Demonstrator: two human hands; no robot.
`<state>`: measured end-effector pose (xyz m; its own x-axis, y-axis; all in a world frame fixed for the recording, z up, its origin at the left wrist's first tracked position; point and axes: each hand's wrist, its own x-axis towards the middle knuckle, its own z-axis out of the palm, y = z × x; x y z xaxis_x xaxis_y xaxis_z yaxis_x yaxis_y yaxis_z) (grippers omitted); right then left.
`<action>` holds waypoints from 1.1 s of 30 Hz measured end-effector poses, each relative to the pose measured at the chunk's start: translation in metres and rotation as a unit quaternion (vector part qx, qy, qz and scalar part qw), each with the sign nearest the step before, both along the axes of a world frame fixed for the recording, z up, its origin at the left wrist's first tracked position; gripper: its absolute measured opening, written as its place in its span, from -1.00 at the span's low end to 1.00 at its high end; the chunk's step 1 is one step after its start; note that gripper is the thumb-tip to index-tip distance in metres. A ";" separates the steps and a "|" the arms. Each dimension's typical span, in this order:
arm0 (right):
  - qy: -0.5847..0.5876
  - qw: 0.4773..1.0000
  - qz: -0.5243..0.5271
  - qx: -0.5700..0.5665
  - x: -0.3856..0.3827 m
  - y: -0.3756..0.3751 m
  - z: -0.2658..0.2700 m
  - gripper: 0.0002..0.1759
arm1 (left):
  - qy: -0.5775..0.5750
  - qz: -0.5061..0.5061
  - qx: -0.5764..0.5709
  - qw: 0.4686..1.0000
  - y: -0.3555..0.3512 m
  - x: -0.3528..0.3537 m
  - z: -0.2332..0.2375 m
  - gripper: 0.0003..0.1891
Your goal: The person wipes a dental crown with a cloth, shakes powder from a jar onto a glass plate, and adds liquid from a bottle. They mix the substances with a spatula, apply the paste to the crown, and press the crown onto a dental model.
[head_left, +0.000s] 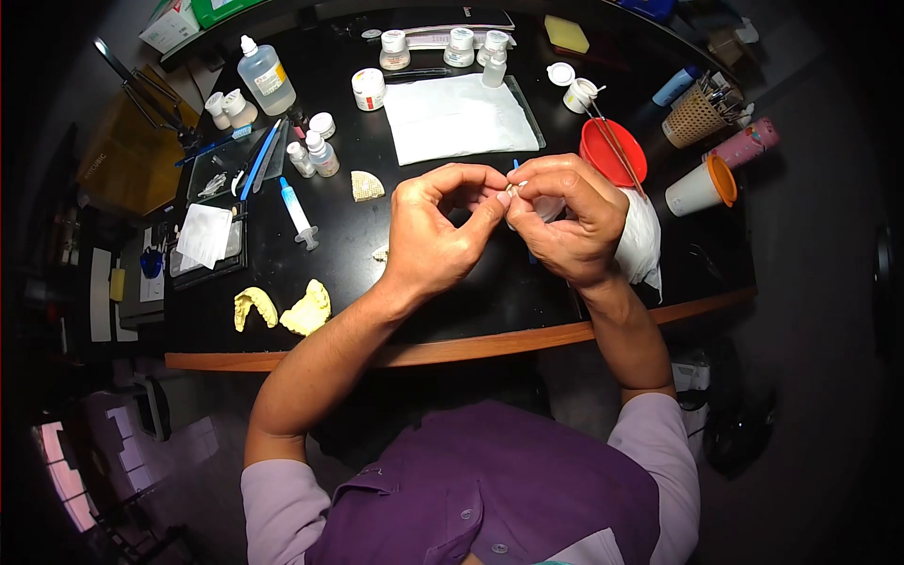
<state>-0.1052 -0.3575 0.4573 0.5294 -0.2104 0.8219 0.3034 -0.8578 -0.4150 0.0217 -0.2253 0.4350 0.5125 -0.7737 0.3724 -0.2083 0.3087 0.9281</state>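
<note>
Small pale piece [510,189], held up over the black table [424,311], just in front of the white paper sheet [461,121]: that is where both hands meet. The left hand [435,226] has thumb and forefinger closed on it, and the right hand [586,217] pinches at its other side, the remaining fingers curled in. I'd judge the step in hand to be close fingertip handling (it's so tiny, I can't tell from here what shape it has). Any move from this hold calls for a light, steady pinch, since a slip could drop it on the table. Beside the right hand are a white cloth [640,237] and a red bowl [595,156] with brushes [617,143] leaning across it.
</note>
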 end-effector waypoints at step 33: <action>0.047 0.985 0.046 0.158 0.000 0.002 -0.008 -0.87 | -0.080 0.102 -0.004 0.992 -0.002 -0.001 -0.003 -0.90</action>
